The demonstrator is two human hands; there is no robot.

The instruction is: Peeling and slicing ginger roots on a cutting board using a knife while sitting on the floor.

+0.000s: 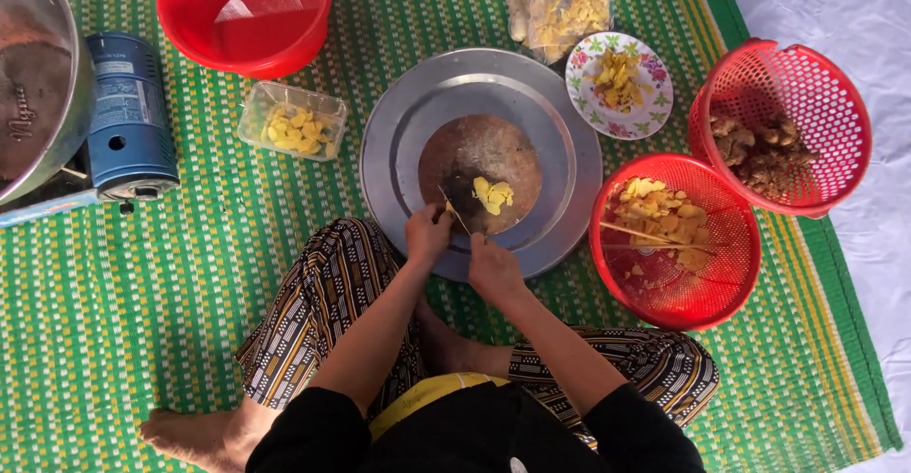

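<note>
I sit on a green woven mat with a round metal tray (569, 165) before me. A round wooden cutting board (493, 155) lies on the tray, carrying a small pile of yellow slices (492, 194). My left hand (427, 236) pinches a small yellow piece against the board's near edge. My right hand (492, 264) grips a knife (455, 211), whose thin blade slants up towards the left hand's piece.
Right of the tray, a red basket (676, 238) holds yellow pieces; another red basket (780, 127) holds brown roots. A floral plate (619, 84), a plastic bag (560, 19), a clear box (291, 120), a red basin (245, 13), a blue gas canister (128, 117) and a metal pot (33, 74) surround it.
</note>
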